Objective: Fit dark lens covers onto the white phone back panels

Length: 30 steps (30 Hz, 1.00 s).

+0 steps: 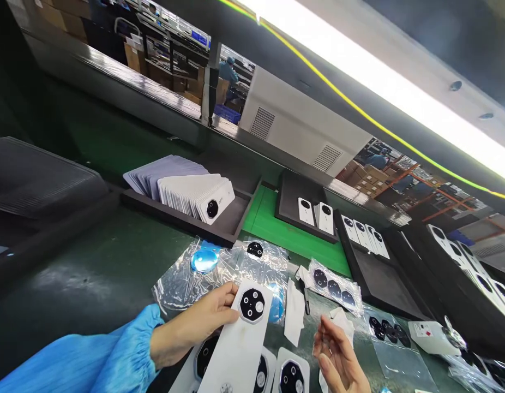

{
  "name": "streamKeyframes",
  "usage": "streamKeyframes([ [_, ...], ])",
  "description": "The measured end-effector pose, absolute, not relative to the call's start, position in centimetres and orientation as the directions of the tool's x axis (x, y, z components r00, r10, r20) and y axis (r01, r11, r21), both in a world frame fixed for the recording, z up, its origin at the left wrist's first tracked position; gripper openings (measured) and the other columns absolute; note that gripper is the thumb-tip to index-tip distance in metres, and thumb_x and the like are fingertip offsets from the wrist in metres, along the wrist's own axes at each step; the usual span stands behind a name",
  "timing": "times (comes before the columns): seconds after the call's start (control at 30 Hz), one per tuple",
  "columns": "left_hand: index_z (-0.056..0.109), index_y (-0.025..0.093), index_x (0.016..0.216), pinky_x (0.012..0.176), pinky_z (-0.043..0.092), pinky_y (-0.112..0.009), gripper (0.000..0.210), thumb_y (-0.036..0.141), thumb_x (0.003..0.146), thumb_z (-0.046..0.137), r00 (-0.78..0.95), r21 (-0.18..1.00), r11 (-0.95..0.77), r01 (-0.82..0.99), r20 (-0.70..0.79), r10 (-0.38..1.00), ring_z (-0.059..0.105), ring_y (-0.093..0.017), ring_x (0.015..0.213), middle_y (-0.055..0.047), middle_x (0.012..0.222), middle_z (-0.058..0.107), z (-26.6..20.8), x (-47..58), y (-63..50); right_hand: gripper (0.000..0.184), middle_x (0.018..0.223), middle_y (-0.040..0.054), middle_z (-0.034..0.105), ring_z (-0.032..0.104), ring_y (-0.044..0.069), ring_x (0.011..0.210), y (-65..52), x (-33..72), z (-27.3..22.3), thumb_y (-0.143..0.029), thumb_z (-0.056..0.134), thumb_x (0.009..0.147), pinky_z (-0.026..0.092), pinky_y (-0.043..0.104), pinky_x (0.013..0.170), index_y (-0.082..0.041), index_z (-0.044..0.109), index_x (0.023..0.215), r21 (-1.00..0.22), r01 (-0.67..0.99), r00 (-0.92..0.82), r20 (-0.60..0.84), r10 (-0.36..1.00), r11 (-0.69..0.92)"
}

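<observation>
Two bare hands are at work over a dark green, shiny table (113, 256). The left hand (214, 305), coming out of a puffy blue cloth sleeve (121, 344), is pinched nearly closed. Its thumb and fingers grip the edge of a flat white panel with round corners (240, 349), close to the top. That panel is tilted and held up over more white panels (291, 376) with black round parts. Near its top sits a glossy black plate with many sides (252, 299), and small rings dot it.

The right hand (336, 352) is half open, fingers bent and thumb apart, and I see nothing in it. It is near a crumpled white cloth (344, 323). Between the hands lie a long, soft white strip (294, 314) and a thin black pen (306, 301).

Past the hands, I see crinkly clear plastic sheets (179, 273), with a shiny blue round film (205, 259) on top. Farther back, thin white panels in a fan (187, 188) lean in a dull black tray (232, 221), beside a smooth, bright green mat (258, 210).
</observation>
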<state>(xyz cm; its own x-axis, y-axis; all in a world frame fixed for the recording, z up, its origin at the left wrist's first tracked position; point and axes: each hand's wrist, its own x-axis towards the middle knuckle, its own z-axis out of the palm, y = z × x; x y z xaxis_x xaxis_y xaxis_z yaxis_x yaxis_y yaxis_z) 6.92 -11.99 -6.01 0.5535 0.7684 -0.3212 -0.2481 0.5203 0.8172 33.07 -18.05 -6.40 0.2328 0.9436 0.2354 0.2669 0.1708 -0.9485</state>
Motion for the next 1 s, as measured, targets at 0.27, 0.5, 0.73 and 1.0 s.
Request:
streamKeyframes([
  [0.27,0.054,0.019,0.106,0.088,0.046,-0.032,0.039,0.026,0.069,0.065,0.539,0.818,0.532,-0.217,-0.354,0.764,0.064,-0.023,0.1,-0.004,0.107,0.069,-5.8,6.8,-11.8,0.04,0.116,0.0087,0.063,0.061,0.029,0.11,-17.2,32.4,-7.8,-0.05,0.075,0.072,0.052,0.038,0.094,-0.027,0.07,0.104,-0.994,0.101,0.342,0.063,0.937,0.03],
  [0.5,0.055,0.019,0.104,0.088,0.045,-0.032,0.037,0.026,0.07,0.065,0.534,0.822,0.528,-0.21,-0.356,0.767,0.063,-0.023,0.101,-0.005,0.112,0.067,-6.0,6.7,-11.7,0.036,0.119,0.0069,0.064,0.06,0.027,0.115,-17.3,33.0,-8.5,-0.048,0.07,0.078,0.051,0.035,0.096,-0.028,0.07,0.108,-0.987,0.159,0.282,0.077,0.956,0.033],
  [0.73,0.054,0.019,0.108,0.092,0.045,-0.033,0.04,0.03,0.071,0.067,0.538,0.825,0.522,-0.215,-0.346,0.768,0.062,-0.024,0.104,-0.005,0.11,0.067,-5.8,6.7,-11.8,0.037,0.114,0.0067,0.063,0.061,0.026,0.11,-17.2,32.7,-8.3,-0.05,0.07,0.077,0.049,0.033,0.097,-0.027,0.069,0.106,-0.976,0.212,0.274,0.114,0.955,0.056],
  [1.0,0.055,0.02,0.107,0.092,0.045,-0.033,0.04,0.03,0.071,0.068,0.538,0.825,0.522,-0.215,-0.346,0.769,0.061,-0.024,0.106,-0.005,0.11,0.067,-5.7,6.5,-11.9,0.041,0.115,0.0076,0.058,0.06,0.024,0.108,-17.0,32.6,-8.8,-0.053,0.068,0.078,0.05,0.03,0.093,-0.024,0.067,0.107,-0.951,0.297,0.265,0.165,0.95,0.082],
])
